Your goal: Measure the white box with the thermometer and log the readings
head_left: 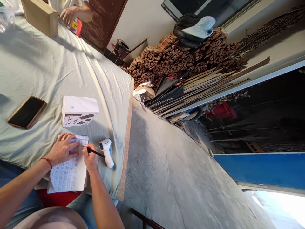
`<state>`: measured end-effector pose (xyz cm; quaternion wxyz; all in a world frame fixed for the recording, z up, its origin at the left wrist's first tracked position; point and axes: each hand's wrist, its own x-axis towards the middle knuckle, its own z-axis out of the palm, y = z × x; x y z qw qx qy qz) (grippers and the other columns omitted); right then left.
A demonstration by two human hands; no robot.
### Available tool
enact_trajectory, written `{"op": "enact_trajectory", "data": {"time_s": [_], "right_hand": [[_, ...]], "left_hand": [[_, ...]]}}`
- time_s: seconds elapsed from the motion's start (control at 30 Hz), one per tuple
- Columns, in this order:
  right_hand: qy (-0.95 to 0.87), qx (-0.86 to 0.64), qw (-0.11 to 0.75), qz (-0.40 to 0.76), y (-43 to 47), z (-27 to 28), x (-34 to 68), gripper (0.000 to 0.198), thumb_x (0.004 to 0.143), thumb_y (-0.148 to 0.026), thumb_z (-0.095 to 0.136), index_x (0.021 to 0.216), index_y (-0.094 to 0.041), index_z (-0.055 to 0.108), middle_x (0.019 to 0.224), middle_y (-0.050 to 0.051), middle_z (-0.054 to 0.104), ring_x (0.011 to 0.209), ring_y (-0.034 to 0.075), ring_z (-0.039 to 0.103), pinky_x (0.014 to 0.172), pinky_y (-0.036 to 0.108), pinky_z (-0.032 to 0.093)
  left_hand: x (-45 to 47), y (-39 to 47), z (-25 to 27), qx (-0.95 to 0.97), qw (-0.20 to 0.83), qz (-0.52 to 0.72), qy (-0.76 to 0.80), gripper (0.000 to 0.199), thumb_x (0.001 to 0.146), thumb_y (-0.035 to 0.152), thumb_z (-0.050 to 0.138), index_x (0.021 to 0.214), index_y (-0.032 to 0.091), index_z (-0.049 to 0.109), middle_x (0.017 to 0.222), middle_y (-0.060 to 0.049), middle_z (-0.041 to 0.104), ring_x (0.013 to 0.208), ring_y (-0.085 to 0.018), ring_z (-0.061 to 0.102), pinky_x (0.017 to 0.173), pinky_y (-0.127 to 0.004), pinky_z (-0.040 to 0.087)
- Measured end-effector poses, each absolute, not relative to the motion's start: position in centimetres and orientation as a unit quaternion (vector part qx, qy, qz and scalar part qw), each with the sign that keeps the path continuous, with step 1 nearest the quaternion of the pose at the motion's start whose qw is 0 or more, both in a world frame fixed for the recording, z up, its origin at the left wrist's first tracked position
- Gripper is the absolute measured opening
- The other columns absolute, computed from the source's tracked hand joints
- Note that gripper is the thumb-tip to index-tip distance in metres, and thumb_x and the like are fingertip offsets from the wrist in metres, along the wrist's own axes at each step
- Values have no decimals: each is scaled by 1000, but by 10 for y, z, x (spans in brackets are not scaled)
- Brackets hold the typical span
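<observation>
White sheets of paper (68, 176), the top one covered in dense rows of small bluish characters, lie flat in a slightly uneven stack at the near edge of the cloth-covered tabletop (62, 70). A slim black pen (97, 153) slants over the right margin, its tip near the upper part of the page.
</observation>
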<state>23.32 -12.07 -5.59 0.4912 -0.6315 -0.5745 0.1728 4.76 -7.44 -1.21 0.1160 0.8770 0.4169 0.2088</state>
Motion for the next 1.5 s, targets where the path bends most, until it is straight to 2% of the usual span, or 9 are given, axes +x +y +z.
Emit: {"op": "enact_trajectory", "data": {"time_s": [1.0, 1.1, 1.2, 1.3, 1.37, 1.43, 1.5], "right_hand": [[-565, -638, 500, 154, -121, -62, 234, 28, 101, -42, 46, 83, -23, 56, 68, 0, 60, 61, 16, 56, 61, 28, 51], [-561, -639, 510, 129, -124, -59, 239, 26, 103, -39, 45, 93, -21, 61, 78, 3, 65, 70, 18, 62, 68, 31, 55], [-589, -633, 492, 101, -128, -57, 253, 24, 104, -30, 44, 111, -21, 65, 97, 8, 69, 90, 22, 68, 84, 37, 58], [-641, -628, 433, 78, -134, -58, 267, 38, 102, -16, 39, 126, -23, 67, 114, 10, 67, 108, 24, 66, 96, 40, 56], [-673, -626, 390, 58, -137, -60, 272, 45, 100, -10, 37, 129, -23, 69, 115, 11, 67, 109, 25, 65, 98, 40, 55], [-697, -616, 365, 40, -142, -59, 275, 48, 99, -7, 36, 129, -22, 71, 111, 11, 67, 104, 24, 65, 96, 40, 54], [-702, -616, 358, 29, -146, -56, 278, 47, 100, -8, 37, 128, -22, 72, 111, 11, 67, 103, 24, 64, 95, 40, 54]], "left_hand": [[48, -74, -12, 874, 124, 208, 422, 31, 82, 40, 78, 113, 33, 75, 130, -8, 63, 123, -31, 56, 111, -51, 40], [47, -75, -12, 867, 131, 230, 421, 31, 81, 39, 78, 111, 31, 74, 129, -9, 64, 122, -31, 57, 109, -51, 42], [41, -74, -13, 848, 137, 280, 428, 21, 88, 40, 69, 103, 25, 68, 119, -10, 66, 115, -29, 60, 105, -49, 46], [31, -61, -15, 789, 123, 353, 487, 18, 94, 40, 57, 101, 23, 58, 113, -10, 65, 113, -28, 62, 104, -49, 48], [26, -44, -17, 735, 115, 387, 545, 31, 93, 44, 57, 114, 23, 54, 123, -13, 63, 123, -31, 59, 106, -52, 48], [22, -23, -19, 704, 133, 387, 580, 60, 85, 49, 65, 134, 20, 45, 143, -19, 54, 138, -36, 50, 111, -54, 47], [21, -4, -19, 701, 168, 353, 596, 80, 80, 50, 69, 146, 19, 37, 150, -20, 50, 143, -38, 47, 114, -56, 44]]}}
